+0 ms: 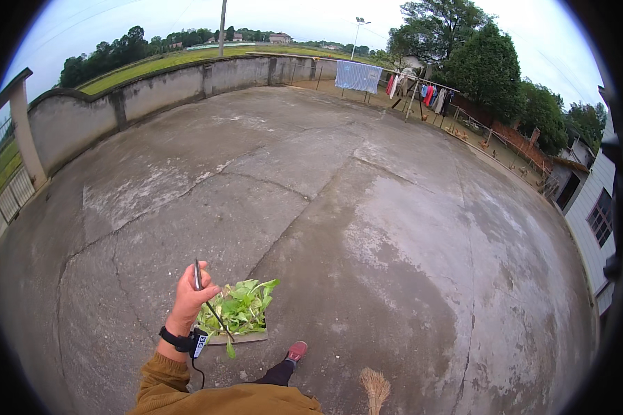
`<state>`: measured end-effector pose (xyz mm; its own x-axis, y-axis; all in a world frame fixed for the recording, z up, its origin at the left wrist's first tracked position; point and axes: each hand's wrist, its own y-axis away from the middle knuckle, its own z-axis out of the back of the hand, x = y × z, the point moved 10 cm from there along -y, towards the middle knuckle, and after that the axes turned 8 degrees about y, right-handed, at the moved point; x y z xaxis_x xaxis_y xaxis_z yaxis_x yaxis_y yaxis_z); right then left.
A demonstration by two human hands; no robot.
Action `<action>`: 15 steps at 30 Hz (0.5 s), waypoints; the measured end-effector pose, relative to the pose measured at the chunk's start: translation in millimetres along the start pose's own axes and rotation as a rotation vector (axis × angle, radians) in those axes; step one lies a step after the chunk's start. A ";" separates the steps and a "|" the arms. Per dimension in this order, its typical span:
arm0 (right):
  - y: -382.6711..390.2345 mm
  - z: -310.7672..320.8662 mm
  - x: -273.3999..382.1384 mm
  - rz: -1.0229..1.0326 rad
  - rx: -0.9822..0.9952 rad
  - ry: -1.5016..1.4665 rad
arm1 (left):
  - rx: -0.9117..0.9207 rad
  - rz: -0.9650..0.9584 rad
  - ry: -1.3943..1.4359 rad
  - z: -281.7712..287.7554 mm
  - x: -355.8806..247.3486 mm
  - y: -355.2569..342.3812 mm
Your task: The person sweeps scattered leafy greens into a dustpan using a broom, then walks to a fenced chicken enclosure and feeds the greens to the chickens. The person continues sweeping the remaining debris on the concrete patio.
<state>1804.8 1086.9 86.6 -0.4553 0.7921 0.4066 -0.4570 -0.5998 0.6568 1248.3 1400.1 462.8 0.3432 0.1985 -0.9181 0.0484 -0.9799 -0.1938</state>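
Observation:
My left hand (188, 294) is closed round the dark, thin handle of a long-handled dustpan (248, 337). A heap of green leafy stalks (239, 306) fills the pan, and one leaf hangs over its front lip. At the lower edge shows the straw head of a broom (375, 389); the rest of it lies outside the picture. My right hand is out of sight, so what holds the broom cannot be seen. A black strap with a small device (183, 341) is round my left wrist.
Cracked, partly damp concrete (311, 228) stretches around me. A grey wall (159, 90) bounds the far left, with a gate (15, 194). Laundry (358, 76) hangs on a line at the back, near a fenced run with chickens. A white building (595, 214) stands at right.

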 end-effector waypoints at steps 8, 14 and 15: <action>-276.5 196.5 126.8 -0.052 -0.017 0.019 | -0.105 -0.068 0.031 -212.3 110.3 -259.7; -408.3 305.3 106.7 -0.200 -0.050 0.006 | -0.300 -0.063 0.034 -328.7 227.3 -448.1; -415.3 321.6 90.4 -0.240 -0.060 0.012 | -0.339 -0.079 -0.008 -349.7 248.5 -477.3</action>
<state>2199.2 1444.0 54.9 -0.3373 0.9115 0.2355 -0.5978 -0.4007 0.6944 1638.6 1909.3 448.1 0.3184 0.2732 -0.9078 0.3836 -0.9128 -0.1401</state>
